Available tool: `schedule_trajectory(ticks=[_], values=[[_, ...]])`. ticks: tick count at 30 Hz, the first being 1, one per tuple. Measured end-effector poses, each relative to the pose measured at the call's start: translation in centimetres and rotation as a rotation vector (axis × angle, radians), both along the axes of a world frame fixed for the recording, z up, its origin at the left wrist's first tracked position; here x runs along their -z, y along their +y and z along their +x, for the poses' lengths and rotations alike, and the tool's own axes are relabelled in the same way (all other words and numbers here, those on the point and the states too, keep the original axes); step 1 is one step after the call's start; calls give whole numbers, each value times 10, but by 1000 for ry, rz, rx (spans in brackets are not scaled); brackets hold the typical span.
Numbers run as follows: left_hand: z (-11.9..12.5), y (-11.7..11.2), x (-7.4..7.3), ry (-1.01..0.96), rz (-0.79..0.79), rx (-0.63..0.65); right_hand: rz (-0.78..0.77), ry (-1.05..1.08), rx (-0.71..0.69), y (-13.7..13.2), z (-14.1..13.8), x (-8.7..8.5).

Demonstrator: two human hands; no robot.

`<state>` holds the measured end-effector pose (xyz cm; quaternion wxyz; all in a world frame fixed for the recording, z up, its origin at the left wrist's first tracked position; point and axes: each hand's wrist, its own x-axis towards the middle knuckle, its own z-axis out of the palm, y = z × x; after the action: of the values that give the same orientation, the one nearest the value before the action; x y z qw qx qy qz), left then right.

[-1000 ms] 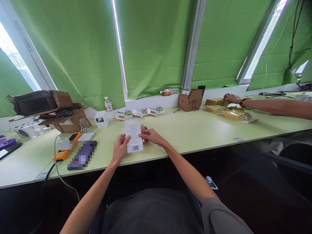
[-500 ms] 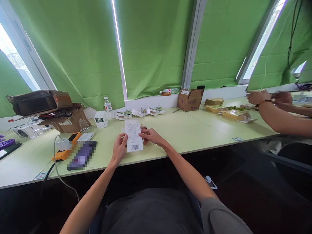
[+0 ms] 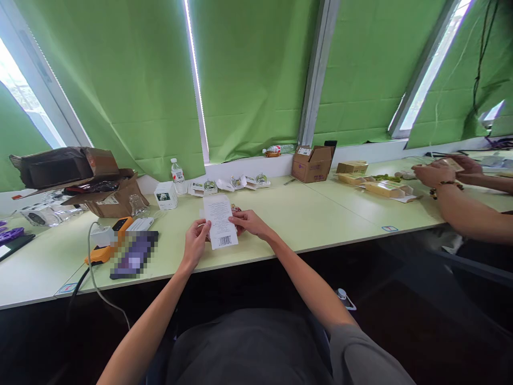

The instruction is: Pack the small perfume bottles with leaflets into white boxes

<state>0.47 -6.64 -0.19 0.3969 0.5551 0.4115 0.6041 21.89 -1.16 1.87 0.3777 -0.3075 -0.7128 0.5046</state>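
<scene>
A white printed box (image 3: 221, 222), with small text and a barcode on the side facing me, is held up over the front of the table. My left hand (image 3: 196, 241) grips its left edge, thumb on the printed face. On the right edge, my right hand (image 3: 250, 223) pinches it with the thumb in front and fingers behind. Something small, reddish and gold (image 3: 236, 209) peeks out behind the box near my right fingers; most of it is hidden. Behind the box, several opened white packs (image 3: 229, 184) lie in a row along the wall.
Left on the table (image 3: 276, 214) are a dark phone (image 3: 134, 255), an orange device (image 3: 99, 255), a charging cable, a white box (image 3: 165, 195), a water bottle (image 3: 177, 172) and cardboard boxes (image 3: 105, 200). A carton (image 3: 312, 163) and yellow boxes (image 3: 383, 189) stand right, near another person's hands (image 3: 444, 170).
The box in my hands has tilted slightly, its lower end swinging a little to the right. The other person's hands have shifted slightly right and down.
</scene>
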Motion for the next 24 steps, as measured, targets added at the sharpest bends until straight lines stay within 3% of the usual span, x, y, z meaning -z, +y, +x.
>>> schedule_trajectory(ticks=[14,24], values=[[1,-4,-1,37,85,-18,70,8,11,-2,-3,0],[3,-6,-2,52,77,44,192,-75,48,0,-4,4]])
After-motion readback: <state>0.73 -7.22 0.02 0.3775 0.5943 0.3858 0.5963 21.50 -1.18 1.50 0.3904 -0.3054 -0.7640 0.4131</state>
